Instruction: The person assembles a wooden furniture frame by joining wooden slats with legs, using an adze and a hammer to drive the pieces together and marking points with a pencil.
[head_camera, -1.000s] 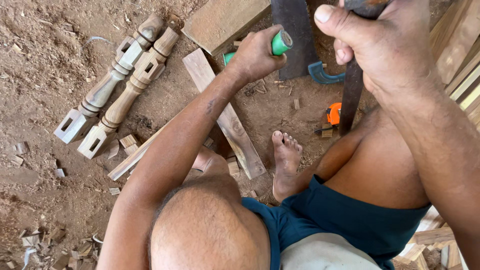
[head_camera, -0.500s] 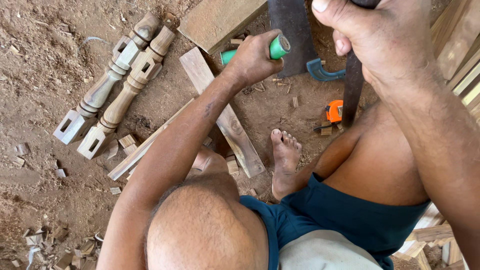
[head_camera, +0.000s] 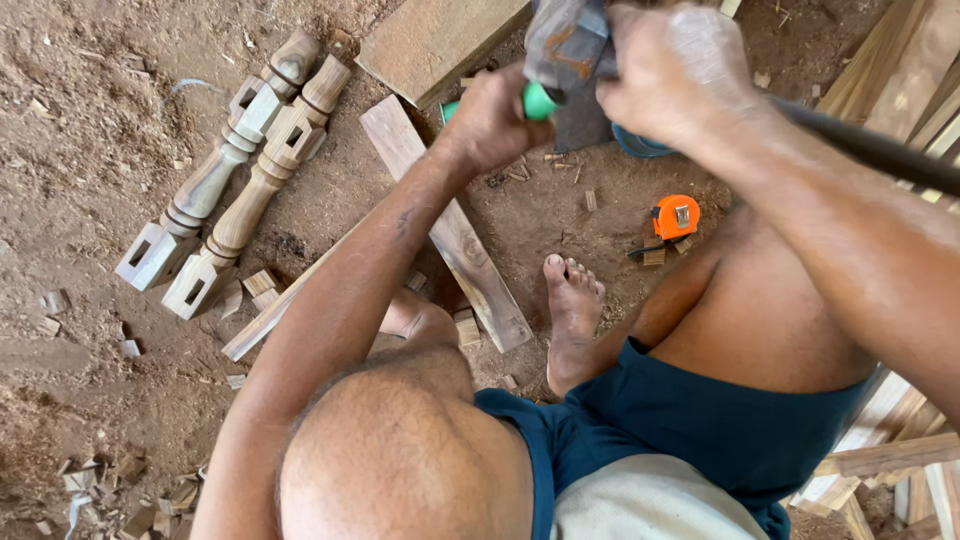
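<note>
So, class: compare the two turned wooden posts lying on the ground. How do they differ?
The left post is greyer and paler; the right post is browner and warmer. The left post reaches slightly further up the picture, its rounded top beyond the right post's. Both lie side by side on the dirt, slanted alike, with square slotted ends nearest the person.
</note>
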